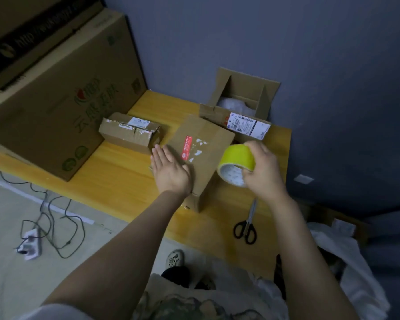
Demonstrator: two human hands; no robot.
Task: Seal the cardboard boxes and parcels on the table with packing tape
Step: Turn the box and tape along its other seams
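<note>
A roll of yellow tape [237, 161] is gripped by the right hand [263, 172], whose fingers are curled round its glossy outer band. The pale round core is turned toward the camera. The roll is held in the air, just right of a plain brown cardboard box [206, 144] that stands on the table [116, 172], a yellow wooden slab with visible grain. On the sloping top of that box, just left of the grip, the left hand [171, 172] is laid flat with its fingers straight. A narrow red sticker [186, 147] and torn white scraps are seen on the same face, between the two hands.

Beyond the grip an open box [243, 98] is set against the blue-grey wall, its flaps raised and something white and crumpled inside. A white barcode label [248, 125] is stuck on its front flap. Left of the flat hand a small box [127, 135], low and oblong, is crossed by wrinkled clear tape. Farther left a big carton [56, 107] with green print is placed on the table. Nearer the person than the grip, scissors [246, 227] with black loop handles and shut metal blades are laid on the wood. Down on the pale floor, far left of the grip, a white power strip [30, 243] is tangled in dark cables.
</note>
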